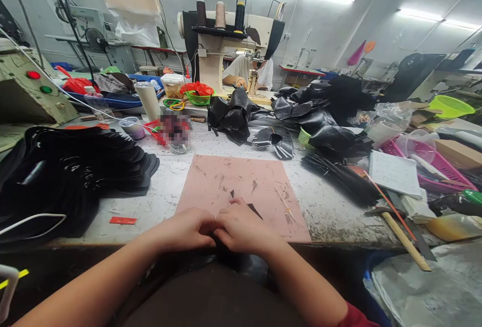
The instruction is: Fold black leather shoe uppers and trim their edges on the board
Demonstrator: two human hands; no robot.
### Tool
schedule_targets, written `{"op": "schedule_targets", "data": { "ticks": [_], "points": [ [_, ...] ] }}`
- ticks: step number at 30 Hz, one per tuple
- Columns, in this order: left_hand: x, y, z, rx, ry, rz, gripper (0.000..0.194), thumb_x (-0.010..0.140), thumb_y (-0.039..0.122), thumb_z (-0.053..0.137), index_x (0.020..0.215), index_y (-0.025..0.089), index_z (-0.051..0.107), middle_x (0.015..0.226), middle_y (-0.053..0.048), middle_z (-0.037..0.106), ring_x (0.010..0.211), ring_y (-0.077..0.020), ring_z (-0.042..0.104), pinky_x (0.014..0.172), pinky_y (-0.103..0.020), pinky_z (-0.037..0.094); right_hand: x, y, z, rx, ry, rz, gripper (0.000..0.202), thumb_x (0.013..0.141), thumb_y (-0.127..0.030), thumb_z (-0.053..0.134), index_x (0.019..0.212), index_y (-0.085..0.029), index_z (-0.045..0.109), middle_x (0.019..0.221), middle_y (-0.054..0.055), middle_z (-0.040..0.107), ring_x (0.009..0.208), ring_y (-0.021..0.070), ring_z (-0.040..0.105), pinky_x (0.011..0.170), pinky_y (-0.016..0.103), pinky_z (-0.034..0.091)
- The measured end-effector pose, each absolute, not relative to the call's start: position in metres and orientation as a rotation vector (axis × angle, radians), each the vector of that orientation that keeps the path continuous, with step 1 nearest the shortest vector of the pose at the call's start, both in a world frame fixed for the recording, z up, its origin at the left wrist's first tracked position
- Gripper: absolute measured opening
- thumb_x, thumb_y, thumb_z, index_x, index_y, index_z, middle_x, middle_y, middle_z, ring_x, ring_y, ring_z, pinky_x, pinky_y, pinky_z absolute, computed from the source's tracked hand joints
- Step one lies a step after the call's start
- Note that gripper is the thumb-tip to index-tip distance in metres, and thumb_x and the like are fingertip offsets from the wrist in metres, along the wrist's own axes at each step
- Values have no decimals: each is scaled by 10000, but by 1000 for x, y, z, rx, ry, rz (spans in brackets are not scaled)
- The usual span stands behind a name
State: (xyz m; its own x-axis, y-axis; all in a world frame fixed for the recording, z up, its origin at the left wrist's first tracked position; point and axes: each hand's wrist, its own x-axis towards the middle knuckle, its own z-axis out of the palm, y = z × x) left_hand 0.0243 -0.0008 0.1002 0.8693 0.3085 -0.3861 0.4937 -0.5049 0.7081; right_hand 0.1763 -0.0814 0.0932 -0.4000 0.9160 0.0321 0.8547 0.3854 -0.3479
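Note:
My left hand [188, 229] and my right hand [244, 226] meet at the front edge of a pink mat [222, 176]. Fingers of both are curled inward, knuckles nearly touching. They are closed on a glossy black leather piece [241, 262], which hangs below the table edge over my lap; the fingertips and its gripped edge are mostly hidden. Just beyond my right hand, a narrow black scrap [255, 210] lies on the mat, and a smaller dark scrap [232, 194] shows by the index finger. A thin pale stick [284, 202] rests farther right.
Stacked black leather pieces [79, 166] cover the left. A sewing machine [222, 40] stands behind, with a person beyond it. More black leather pieces [324, 116] are heaped at back right. A hammer [404, 241] overhangs the right edge; a red strip [123, 220] lies left.

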Motion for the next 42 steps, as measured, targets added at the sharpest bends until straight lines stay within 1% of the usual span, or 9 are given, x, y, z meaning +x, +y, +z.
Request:
{"op": "schedule_targets", "data": {
  "ticks": [4,6,16,21,24,29,33,36,42],
  "points": [
    [28,-4,100,2165,685,-262,119,630,237,454,540,165,485,513,47,403,537,-110,381,479,-209,246,184,-83,94,-1545,-2391,505,121,710,-195,508,623,-151,579,607,-8,596,589,100,481,819,294,304],
    [29,-5,102,2164,725,-287,110,620,235,449,532,170,464,498,48,386,530,-111,372,466,-211,234,188,-83,94,-1559,-2369,563,103,687,-198,515,629,-156,590,603,-14,605,564,95,469,811,286,313],
    [34,-1,99,2225,685,-337,118,645,242,439,591,170,515,560,34,467,576,-126,436,512,-216,289,192,-81,97,-1684,-2372,591,169,687,-186,489,710,-174,656,627,15,661,570,125,524,726,264,377],
    [36,-1,95,2218,593,-293,160,664,207,412,679,181,569,683,15,570,660,-146,503,591,-225,353,185,-80,101,-1780,-2434,500,186,717,-189,468,685,-156,649,684,58,673,622,166,573,592,259,366],
    [37,-1,94,2264,633,-212,144,669,217,430,677,177,568,699,3,587,680,-160,518,622,-241,364,184,-80,106,-1851,-2414,487,203,738,-179,459,724,-159,660,737,70,677,642,174,584,546,259,345],
    [32,3,86,2133,760,-150,152,686,299,481,656,171,557,631,16,560,659,-163,520,600,-244,367,200,-80,117,-1967,-2243,664,195,753,-316,544,694,-176,666,669,35,661,614,149,566,493,234,310],
    [28,5,81,2057,742,-154,162,687,287,485,740,167,581,671,18,573,671,-157,524,608,-243,378,208,-81,118,-1901,-2157,811,168,756,-305,555,768,-176,663,703,17,663,620,121,553,497,211,305],
    [30,4,82,2030,744,-127,171,669,277,506,777,175,591,702,21,586,683,-153,526,618,-244,386,206,-82,117,-1884,-2171,793,171,767,-284,535,745,-162,653,692,25,654,616,119,540,502,210,302],
    [33,2,85,1838,853,25,221,617,367,576,633,147,567,597,24,526,599,-134,474,577,-253,367,206,-83,117,-1810,-2090,838,174,782,-265,507,746,-154,636,724,28,660,653,125,560,551,209,350]
  ]
}}
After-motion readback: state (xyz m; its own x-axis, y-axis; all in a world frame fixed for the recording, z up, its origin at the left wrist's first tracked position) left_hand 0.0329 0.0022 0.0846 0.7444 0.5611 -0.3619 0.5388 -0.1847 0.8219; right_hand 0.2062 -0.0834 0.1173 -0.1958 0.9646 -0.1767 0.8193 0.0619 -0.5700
